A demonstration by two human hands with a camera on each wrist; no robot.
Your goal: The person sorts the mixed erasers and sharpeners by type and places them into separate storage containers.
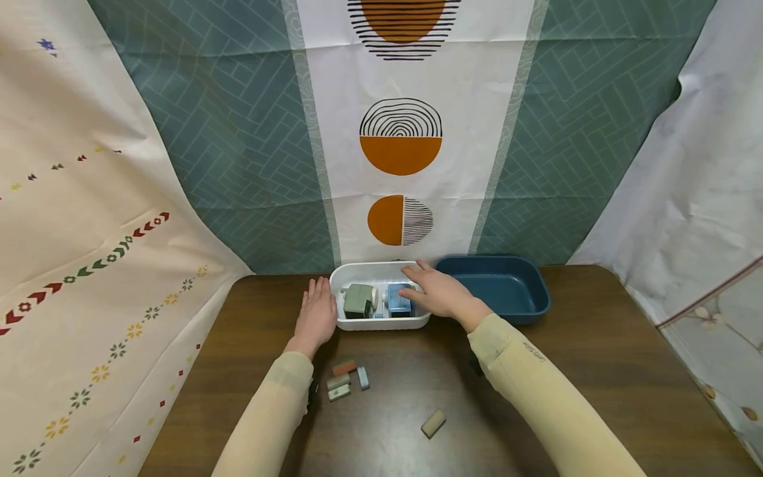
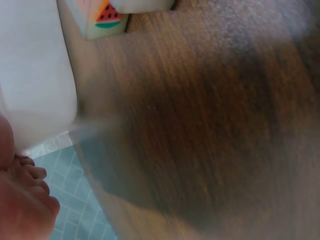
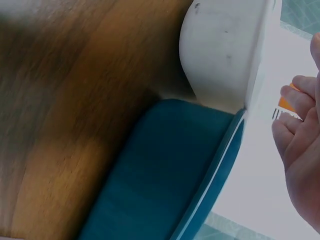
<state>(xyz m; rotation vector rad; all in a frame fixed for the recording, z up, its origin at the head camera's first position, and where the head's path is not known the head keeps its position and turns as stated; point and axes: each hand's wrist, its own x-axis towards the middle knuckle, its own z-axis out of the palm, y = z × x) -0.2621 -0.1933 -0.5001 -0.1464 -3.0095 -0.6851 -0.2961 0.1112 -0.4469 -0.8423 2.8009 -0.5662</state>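
Observation:
A white bin (image 1: 381,324) stands at the back of the table with two boxy items inside. The green one (image 1: 359,298) has a round white piece on its side; the blue one (image 1: 398,298) sits to its right, and the right fingertips partly overlap it. My left hand (image 1: 318,311) lies along the bin's left end, fingers straight and right at the wall. Over the bin's right end hovers my right hand (image 1: 441,291), thumb and fingers spread with nothing between them. In the right wrist view its fingers (image 3: 295,102) show beyond the bin's rim.
A dark blue tray (image 1: 507,313) adjoins the white bin on the right. Several small blocks, among them an orange one (image 1: 344,368) and a light blue one (image 1: 363,378), lie near the left forearm. One beige block (image 1: 433,423) lies nearer the front. Patterned cloth (image 1: 250,165) hangs behind.

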